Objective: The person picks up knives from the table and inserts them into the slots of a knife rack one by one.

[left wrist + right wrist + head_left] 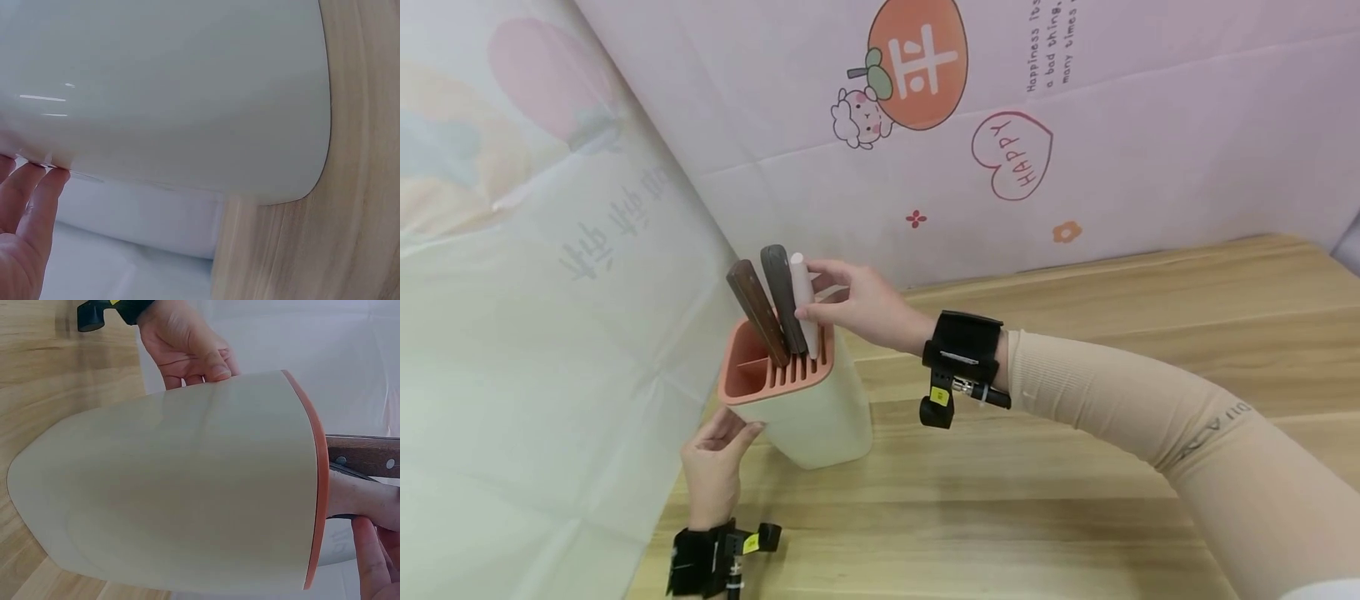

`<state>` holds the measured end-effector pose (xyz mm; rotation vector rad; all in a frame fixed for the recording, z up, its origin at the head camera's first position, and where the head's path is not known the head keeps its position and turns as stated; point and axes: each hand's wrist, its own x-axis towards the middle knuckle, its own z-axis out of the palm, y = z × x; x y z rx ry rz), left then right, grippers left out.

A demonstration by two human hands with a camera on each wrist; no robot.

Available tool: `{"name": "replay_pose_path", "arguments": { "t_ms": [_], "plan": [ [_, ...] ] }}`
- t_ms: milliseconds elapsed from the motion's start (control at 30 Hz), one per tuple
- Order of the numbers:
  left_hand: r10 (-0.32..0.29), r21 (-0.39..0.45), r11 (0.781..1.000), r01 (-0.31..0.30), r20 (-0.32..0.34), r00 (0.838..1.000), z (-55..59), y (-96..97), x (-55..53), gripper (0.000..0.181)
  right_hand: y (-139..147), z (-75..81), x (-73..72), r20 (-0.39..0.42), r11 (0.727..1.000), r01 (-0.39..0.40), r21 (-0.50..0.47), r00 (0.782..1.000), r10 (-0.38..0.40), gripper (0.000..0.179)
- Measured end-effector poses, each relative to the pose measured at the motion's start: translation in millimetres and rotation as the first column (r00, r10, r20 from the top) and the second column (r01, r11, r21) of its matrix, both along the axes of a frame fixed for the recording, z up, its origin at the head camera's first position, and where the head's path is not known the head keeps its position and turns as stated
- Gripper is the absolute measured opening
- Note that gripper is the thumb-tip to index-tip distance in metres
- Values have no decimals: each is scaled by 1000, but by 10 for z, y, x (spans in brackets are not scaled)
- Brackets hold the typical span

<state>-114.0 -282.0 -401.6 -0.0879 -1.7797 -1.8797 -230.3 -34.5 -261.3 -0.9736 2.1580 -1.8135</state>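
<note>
A cream knife block (820,425) with an orange slotted top stands upright on the table. From its slots rise a brown wooden knife handle (754,304), a dark grey knife handle (781,292) and a white-handled knife (803,292); their blades are hidden inside. My right hand (880,308) pinches the white handle between thumb and fingers. At the block's near left side is my left hand (713,467), its fingertips (57,178) resting against the wall just under the rim. Those fingers look fairly straight in the left wrist view.
The wooden table (1000,500) stretches to the right of the block. A printed cloth (760,117) hangs behind the table, and a pale cloth (550,333) hangs close on the left. Each wrist carries a black strap (962,342) with a small camera.
</note>
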Motion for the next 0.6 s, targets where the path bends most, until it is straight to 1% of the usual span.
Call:
{"name": "replay_pose_path", "arguments": {
  "t_ms": [100,233,267,300,333,367,400,433,467,500,533,567,600],
  "plan": [
    [-15,-13,1000,15,-6,1000,6,5,-5,48,12,-1,-7,6,1000,-6,0,1000,6,65],
    [-56,-45,998,54,-49,997,32,-14,-23,52,33,-13,-34,2,1000,-7,10,1000,7,66],
    [-53,-56,997,50,-51,997,47,-17,-16,54,40,-23,-41,2,1000,-9,12,1000,9,66],
    [-33,-77,997,29,-49,998,69,-16,1,56,50,-36,-49,-1,1000,-11,17,1000,11,66],
    [1,-100,995,-7,-57,998,98,-13,40,58,59,-55,-49,1,1000,-18,19,1000,18,66],
    [49,-120,991,-56,-62,997,138,0,92,59,72,-81,-49,5,999,-32,17,999,32,67],
    [103,-124,986,-113,-87,991,193,34,153,59,98,-111,-46,5,999,-45,17,999,45,67],
    [150,-112,979,-168,-149,977,251,81,211,58,137,-142,-39,8,998,-55,16,998,54,67],
    [204,-93,969,-228,-209,956,327,156,278,55,188,-174,-30,6,998,-61,16,998,61,67],
    [242,-62,960,-272,-301,922,409,259,336,52,255,-210,-18,3,998,-65,16,998,65,66],
    [249,-9,961,-277,-414,876,495,397,380,50,333,-254,-8,-1,998,-63,13,998,63,64],
    [234,11,962,-272,-546,805,592,557,397,47,419,-301,0,-9,999,-51,13,999,52,63],
    [203,-34,953,-300,-662,721,661,719,409,42,512,-353,3,-22,999,-34,14,999,35,61]
  ]
}}
